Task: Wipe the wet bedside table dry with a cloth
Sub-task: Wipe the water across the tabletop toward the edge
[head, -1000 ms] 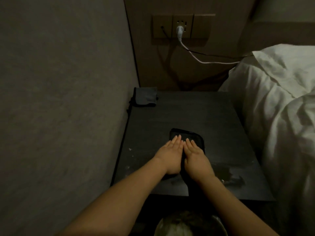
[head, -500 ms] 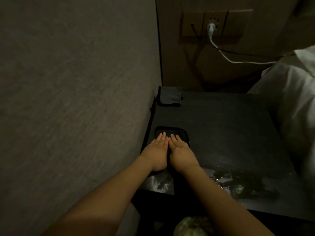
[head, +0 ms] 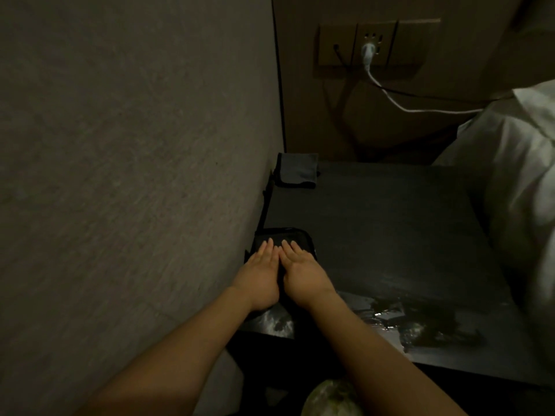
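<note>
Both hands lie flat, palms down and fingers extended, side by side on a dark cloth (head: 283,239) at the left edge of the table (head: 390,229), close against the wall (head: 135,175). The left hand (head: 260,279) and right hand (head: 300,273) touch along their inner edges; neither grips anything. Water (head: 420,321) glistens along the table's near edge, right of the right forearm, with a smaller wet patch beneath the wrists. A second, grey folded cloth (head: 297,171) sits at the far left corner. A white cable (head: 399,105) runs from the wall socket (head: 371,45) toward the bedding (head: 516,163). Lighting is dim; the dark cloth's outline is probably partly hidden beneath the hands.
</note>
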`<state>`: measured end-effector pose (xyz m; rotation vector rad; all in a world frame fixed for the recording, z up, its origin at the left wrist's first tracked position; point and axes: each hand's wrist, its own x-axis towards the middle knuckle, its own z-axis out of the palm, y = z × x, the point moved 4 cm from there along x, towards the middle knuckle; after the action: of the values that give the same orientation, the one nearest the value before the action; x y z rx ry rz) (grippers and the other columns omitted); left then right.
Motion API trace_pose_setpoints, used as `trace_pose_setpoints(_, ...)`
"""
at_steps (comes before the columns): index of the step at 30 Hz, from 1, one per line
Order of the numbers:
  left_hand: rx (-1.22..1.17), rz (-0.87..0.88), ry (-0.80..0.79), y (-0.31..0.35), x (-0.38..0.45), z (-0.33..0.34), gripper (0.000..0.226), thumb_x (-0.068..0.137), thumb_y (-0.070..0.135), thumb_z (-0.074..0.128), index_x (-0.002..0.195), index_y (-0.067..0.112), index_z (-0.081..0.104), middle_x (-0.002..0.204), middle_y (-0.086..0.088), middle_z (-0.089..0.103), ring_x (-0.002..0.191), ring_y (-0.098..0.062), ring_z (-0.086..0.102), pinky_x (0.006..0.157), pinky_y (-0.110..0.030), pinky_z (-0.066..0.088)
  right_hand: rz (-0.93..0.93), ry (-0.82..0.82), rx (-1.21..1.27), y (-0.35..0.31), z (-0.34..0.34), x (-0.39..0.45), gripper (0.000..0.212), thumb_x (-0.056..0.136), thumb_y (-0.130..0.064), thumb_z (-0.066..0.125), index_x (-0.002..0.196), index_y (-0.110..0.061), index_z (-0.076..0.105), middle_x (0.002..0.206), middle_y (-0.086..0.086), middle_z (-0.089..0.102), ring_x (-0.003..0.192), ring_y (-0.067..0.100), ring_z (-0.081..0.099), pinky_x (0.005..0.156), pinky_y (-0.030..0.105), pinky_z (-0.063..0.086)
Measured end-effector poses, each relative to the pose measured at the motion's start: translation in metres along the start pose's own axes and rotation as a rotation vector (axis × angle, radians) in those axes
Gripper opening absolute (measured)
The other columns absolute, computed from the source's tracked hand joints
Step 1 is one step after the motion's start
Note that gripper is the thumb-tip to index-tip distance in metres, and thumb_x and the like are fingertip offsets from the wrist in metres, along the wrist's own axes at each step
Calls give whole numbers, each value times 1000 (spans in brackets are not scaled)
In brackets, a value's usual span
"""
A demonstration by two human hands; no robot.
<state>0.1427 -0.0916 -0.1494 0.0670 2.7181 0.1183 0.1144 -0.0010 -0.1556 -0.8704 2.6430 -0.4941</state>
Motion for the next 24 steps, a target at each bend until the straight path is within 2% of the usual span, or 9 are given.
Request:
trace_pose_setpoints(14, -18, -24, -28, 17, -24, 13, 77, 91, 15, 39, 150, 1, -9, 159, -18, -15, 149, -26, -11, 122, -32, -1, -52, 13, -23, 1, 13, -30, 58, 93, -15, 31, 147, -8, 12, 158, 9, 8, 146, 21, 5, 118, 33, 5)
trace_pose_setpoints(18, -12, 17, -25, 37, -26, 15, 75, 93, 18, 38, 150, 1, -8, 159, -17, -14, 149, -25, -11, 121, -31, -1, -16, 58, 19, 18, 12, -47, 59, 90, -19, 24, 147, -10, 15, 158, 7, 11, 146, 19, 6, 118, 31, 6)
trace_pose_setpoints(20, -10, 44, -22, 52, -24, 17, 73, 95, 20, 36, 151, 2, -7, 160, -17, -14, 149, -25, -11, 120, -31, -2, -1, 84, 34, 29, 10, -59, 66, 82, -25, 12, 147, -10, 17, 158, 6, 12, 146, 19, 7, 118, 31, 5)
trace_pose_setpoints(22, 2, 72, -25, 67, -21, 17, 72, 95, 22, 35, 150, 2, -7, 160, -17, -14, 149, -25, -11, 121, -31, -2, 21, 95, 35, 42, 7, -69, 73, 75, -24, 13, 147, -10, 17, 158, 5, 12, 146, 18, 7, 118, 31, 5)
trace_pose_setpoints(24, 16, 102, -33, 82, -17, 17, 72, 96, 24, 34, 151, 2, -7, 160, -17, -14, 149, -25, -11, 122, -32, -1, 37, 116, 51, 54, 3, -79, 72, 76, -25, 12, 147, -10, 17, 158, 6, 13, 146, 19, 7, 118, 30, 4)
